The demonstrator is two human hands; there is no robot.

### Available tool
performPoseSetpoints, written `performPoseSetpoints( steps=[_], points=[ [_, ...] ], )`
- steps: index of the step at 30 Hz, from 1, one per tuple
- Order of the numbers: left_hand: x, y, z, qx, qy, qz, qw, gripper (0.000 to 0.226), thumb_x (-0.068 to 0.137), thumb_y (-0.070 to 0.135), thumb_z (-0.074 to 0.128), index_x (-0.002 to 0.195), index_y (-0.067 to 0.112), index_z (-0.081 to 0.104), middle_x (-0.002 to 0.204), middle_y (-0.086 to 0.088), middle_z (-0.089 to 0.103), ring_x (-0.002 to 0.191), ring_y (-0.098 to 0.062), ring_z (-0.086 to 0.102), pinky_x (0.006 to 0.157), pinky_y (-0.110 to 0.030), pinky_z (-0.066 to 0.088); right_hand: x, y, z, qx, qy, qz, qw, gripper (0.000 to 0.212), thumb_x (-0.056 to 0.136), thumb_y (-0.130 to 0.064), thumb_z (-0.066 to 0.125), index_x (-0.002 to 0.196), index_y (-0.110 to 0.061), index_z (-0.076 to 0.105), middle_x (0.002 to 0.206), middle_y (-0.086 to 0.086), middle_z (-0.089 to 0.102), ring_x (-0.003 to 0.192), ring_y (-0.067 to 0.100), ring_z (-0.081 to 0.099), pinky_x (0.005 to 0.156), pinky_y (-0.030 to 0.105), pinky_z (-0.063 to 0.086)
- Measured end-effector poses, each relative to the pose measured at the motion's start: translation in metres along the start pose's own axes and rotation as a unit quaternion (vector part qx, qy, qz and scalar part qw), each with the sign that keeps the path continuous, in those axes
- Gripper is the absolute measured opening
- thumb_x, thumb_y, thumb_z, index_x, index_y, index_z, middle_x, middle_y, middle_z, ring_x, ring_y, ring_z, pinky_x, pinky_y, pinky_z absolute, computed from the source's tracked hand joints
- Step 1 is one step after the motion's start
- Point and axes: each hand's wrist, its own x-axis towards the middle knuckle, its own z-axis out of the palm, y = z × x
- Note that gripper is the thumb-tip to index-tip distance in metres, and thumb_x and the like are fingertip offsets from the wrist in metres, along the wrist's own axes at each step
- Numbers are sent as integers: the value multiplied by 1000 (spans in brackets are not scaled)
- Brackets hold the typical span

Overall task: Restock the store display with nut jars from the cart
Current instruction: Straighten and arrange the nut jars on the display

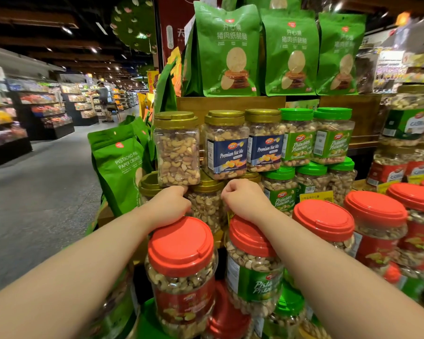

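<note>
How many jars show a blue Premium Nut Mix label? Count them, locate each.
2, both in the upper row: left blue-label jar above the right hand, right blue-label jar beside it. Other gold-lidded jars may hide such labels.

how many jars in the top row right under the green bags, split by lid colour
gold-lid jars: 3
green-lid jars: 2
total: 5

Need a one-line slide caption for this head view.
Both hands, left hand and right hand, reach with curled fingers to the base of gold-lidded nut jars above red-lidded jars.
</note>
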Motion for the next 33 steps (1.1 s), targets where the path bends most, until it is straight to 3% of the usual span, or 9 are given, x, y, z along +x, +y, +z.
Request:
performPoseSetpoints(
  steps=[5, 8, 11, 15, 17, 22, 26, 30, 33],
  points=[
    [-3, 5, -3, -23, -20, -11, 999, 31, 81, 12, 65, 108, -2, 63, 96, -15, 64, 81, -27, 60, 67, -36, 46, 1, -1, 0, 2, -26, -8, 1000, 13, 86, -28, 52, 82, -27, 65, 92, -8, 71, 95, 20, 65, 92, 44, 54],
    [-6, 5, -8, -20, -26, -3, 999, 62, 67, 26, 57, 122, 1, 65, 117, -16, 68, 102, -32, 65, 74, -40, 52, -1, -5, -3, -11, -50, -7, 999, 8, 84, -25, 57, 89, -30, 61, 92, -13, 65, 97, 17, 61, 91, 39, 50],
    [-7, 5, -9, -5, -27, 9, 1000, 55, 89, 15, 59, 144, 14, 57, 133, -12, 65, 110, -26, 65, 69, -24, 48, -2, -8, -6, -34, -86, 1, 996, 19, 89, -28, 59, 107, -30, 55, 99, -12, 56, 98, 18, 52, 82, 35, 40],
    [-8, -1, -15, 13, -10, 42, 999, 48, 98, 27, 62, 145, 14, 57, 145, -3, 59, 130, -19, 56, 102, -23, 42, 1, -7, -5, -47, -96, 7, 994, 37, 90, -35, 59, 126, -28, 50, 111, -5, 56, 105, 20, 54, 83, 35, 38],
    [-8, -2, -16, 10, -15, 46, 999, 50, 99, 35, 63, 144, 14, 58, 142, 0, 62, 127, -17, 58, 108, -29, 44, 2, -5, -3, -31, -70, 19, 997, 44, 88, -38, 64, 128, -26, 51, 114, -4, 58, 108, 21, 56, 89, 36, 44],
    [-3, -1, -12, -10, -20, 36, 999, 42, 100, 28, 60, 140, 14, 61, 122, -5, 72, 100, -16, 69, 92, -32, 54, 7, 1, 1, 25, -5, 37, 999, 58, 69, -48, 65, 122, -25, 65, 110, -1, 74, 104, 25, 69, 96, 45, 54],
    [-1, 1, -10, -113, -34, -3, 993, 21, 98, 12, 55, 114, 19, 66, 113, -3, 71, 89, -16, 77, 92, -51, 59, 4, -1, 1, 40, -5, 38, 998, 62, 67, -49, 60, 123, -23, 66, 112, 0, 74, 103, 26, 70, 96, 45, 54],
    [-1, 2, -10, -209, -27, -24, 977, 19, 98, 0, 46, 105, 9, 61, 120, -1, 59, 75, -15, 77, 62, -36, 60, -1, -5, -3, 12, -31, 46, 998, 49, 82, -41, 63, 126, -23, 53, 116, -2, 70, 112, 23, 64, 99, 43, 50],
    [0, 1, -11, -252, -15, -34, 967, 19, 96, -4, 45, 88, 0, 62, 130, 2, 59, 74, -21, 78, 55, -34, 59, -1, -8, -4, -27, -62, 47, 997, 55, 87, -47, 62, 134, -24, 47, 130, -2, 60, 121, 24, 56, 96, 39, 44]
  ],
)
